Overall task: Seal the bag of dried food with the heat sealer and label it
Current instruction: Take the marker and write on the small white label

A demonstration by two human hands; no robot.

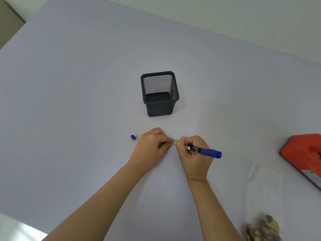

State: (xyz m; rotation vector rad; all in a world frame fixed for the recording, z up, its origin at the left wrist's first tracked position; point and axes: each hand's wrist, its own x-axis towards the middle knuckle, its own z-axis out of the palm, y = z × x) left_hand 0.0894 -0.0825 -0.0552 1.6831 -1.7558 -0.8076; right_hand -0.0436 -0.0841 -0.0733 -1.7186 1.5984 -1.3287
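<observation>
My left hand (152,145) and my right hand (192,152) meet at the table's middle, both pinching a small pale label (175,142) between their fingertips. A blue marker (205,151) is also gripped in my right hand, its capped end pointing right. One loose blue cap (133,137) stands just left of my left hand. The clear bag (264,188) lies flat at the lower right, with brownish dried food (264,228) at its near end. The red heat sealer (305,157) sits at the right edge, partly cut off.
A black mesh pen holder (159,94) stands upright behind my hands, with nothing visible inside. The pale lilac table (69,101) stretches wide to the left and back. Its far edge meets a light wall.
</observation>
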